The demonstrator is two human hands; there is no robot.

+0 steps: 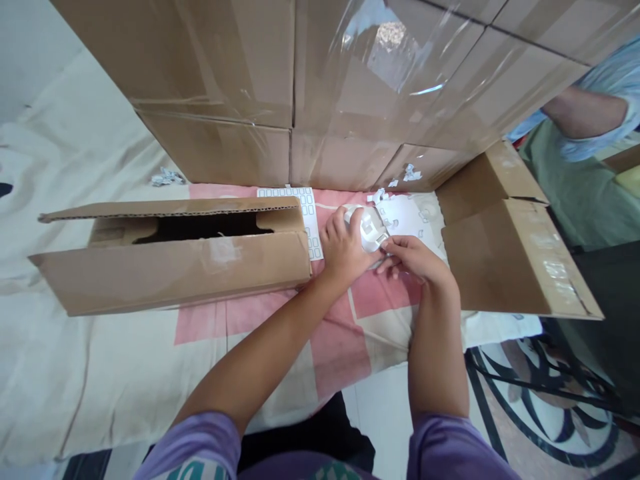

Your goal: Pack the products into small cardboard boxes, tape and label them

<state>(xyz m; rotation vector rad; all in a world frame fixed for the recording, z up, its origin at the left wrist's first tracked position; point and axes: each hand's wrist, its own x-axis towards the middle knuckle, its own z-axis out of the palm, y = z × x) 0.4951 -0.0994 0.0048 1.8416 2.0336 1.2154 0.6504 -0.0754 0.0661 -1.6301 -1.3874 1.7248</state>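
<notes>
My left hand [344, 248] is wrapped round a small white plastic plug-like part [369, 229], holding it over the pink and cream cloth [280, 347]. My right hand [411, 258] is closed in a pinch at the part's lower right edge, fingertips touching it. What the pinch holds is too small to make out. A white sheet of small stickers [309, 212] lies just left of my left hand. More white sheets and torn scraps [410, 213] lie behind my hands.
An open brown carton [170, 267] lies on its side to the left. A second open carton [505, 247] stands at the right. Large taped cartons [320, 93] form a wall behind. Another person's arm and light blue sleeve [590, 113] show at the far right.
</notes>
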